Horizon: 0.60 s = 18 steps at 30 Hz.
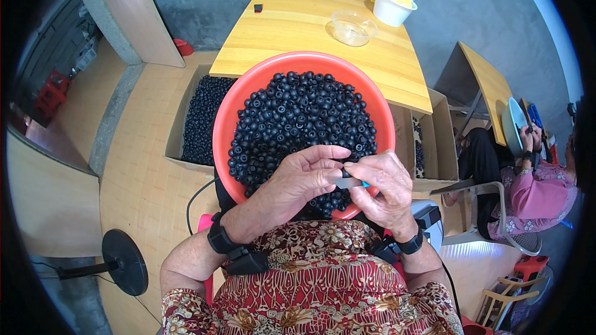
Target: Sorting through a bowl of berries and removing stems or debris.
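A large red-orange basin (386,118) sits in front of me, heaped with small black ring-shaped parts (298,115) that have holes in them. Over its near side my two hands meet fingertip to fingertip. Fingers and thumb of my left hand (303,177) pinch a small black part (346,174), mostly hidden by the fingers. My right hand (386,187) is closed round a small flat grey blade (347,182) with a bit of blue at its right end. The blade lies against the left thumb, by the black part. Black bands circle both wrists.
Behind the basin stands a wooden table (279,18) with a clear plastic bowl (354,28) and a white tub (394,6). Cardboard boxes (186,130) of black parts flank the basin. Rightward, another person (534,198) sits with a light-blue basin (514,127). A black round stand (124,263) is at left.
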{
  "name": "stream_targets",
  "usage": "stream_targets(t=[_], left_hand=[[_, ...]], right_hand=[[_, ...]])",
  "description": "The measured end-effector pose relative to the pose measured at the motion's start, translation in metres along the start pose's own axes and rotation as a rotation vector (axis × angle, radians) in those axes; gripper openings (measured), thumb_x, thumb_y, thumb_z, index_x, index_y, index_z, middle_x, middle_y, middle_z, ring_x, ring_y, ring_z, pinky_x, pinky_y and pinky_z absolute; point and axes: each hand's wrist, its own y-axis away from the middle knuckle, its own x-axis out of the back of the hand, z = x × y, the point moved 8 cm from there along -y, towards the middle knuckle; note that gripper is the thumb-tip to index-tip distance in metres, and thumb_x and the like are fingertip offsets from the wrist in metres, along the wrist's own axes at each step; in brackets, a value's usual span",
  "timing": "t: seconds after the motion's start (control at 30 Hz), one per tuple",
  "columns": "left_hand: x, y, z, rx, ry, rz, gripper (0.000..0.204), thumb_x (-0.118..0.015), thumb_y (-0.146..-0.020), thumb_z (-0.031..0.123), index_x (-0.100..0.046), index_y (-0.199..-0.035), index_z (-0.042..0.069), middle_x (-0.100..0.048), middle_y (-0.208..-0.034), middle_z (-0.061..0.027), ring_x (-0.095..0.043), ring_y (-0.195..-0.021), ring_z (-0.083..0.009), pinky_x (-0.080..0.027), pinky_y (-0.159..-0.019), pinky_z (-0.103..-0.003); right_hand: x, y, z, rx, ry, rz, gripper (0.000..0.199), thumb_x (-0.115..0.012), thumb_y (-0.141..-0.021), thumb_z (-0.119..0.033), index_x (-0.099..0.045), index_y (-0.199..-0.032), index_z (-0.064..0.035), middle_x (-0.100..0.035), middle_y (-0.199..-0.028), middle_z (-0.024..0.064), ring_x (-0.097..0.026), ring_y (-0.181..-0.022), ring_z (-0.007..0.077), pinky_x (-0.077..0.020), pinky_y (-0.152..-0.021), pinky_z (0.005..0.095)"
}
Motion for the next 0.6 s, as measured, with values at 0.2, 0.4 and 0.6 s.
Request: stream_targets(t=[0.2, 0.4, 0.6], left_hand=[[0.004, -0.002, -0.002, -0.07, 0.002, -0.08, 0.025, -0.068, -0.093, 0.007, -0.063, -0.117, 0.005, -0.065, -0.114, -0.0033, -0.062, -0.109, -0.0132, -0.052, -0.098, -0.03], [-0.001, 0.0, -0.001, -0.012, -0.023, -0.025, 0.018, -0.067, -0.094, 0.007, -0.064, -0.112, 0.005, -0.066, -0.11, -0.0032, -0.064, -0.105, -0.0141, -0.052, -0.097, -0.031], [-0.003, 0.001, -0.001, -0.032, -0.031, -0.055, 0.017, -0.066, -0.095, 0.008, -0.064, -0.111, 0.006, -0.067, -0.107, -0.0033, -0.065, -0.104, -0.0139, -0.052, -0.098, -0.032]], right_hand=[[-0.001, 0.0, 0.0, 0.0, -0.008, 0.021, 0.042, -0.083, -0.066, -0.003, -0.074, -0.106, -0.0044, -0.068, -0.089, 0.0083, -0.063, -0.074, 0.0232, -0.0498, -0.065, 0.0333], [0.001, 0.001, -0.005, 0.042, 0.053, 0.013, 0.044, -0.083, -0.062, -0.003, -0.075, -0.105, -0.0049, -0.067, -0.089, 0.0064, -0.061, -0.072, 0.022, -0.0489, -0.061, 0.0323], [0.002, 0.006, -0.02, 0.153, 0.186, 0.011, 0.048, -0.08, -0.06, -0.002, -0.075, -0.108, -0.0057, -0.066, -0.092, 0.0049, -0.06, -0.071, 0.0212, -0.0494, -0.06, 0.0322]])
